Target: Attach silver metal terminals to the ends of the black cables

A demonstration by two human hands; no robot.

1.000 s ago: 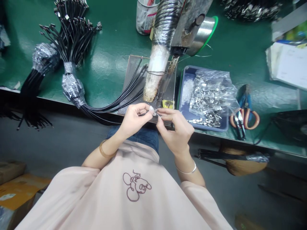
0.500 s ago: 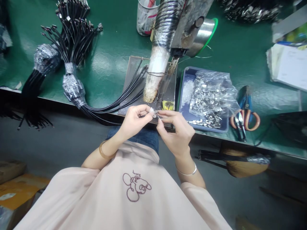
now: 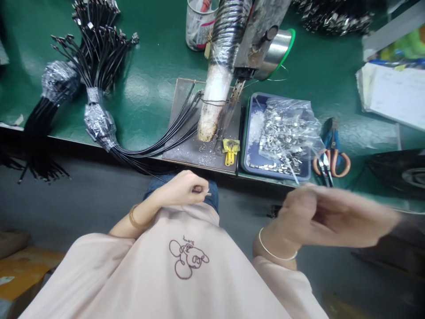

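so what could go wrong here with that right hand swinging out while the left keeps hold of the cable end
1. The right hand is motion-blurred, sweeping low past the scissors and the bag of metal clips in the blue tray; it might snag them.
2. The left hand pinches one thin black cable near the lap; a tug could drag the fanned bundle.
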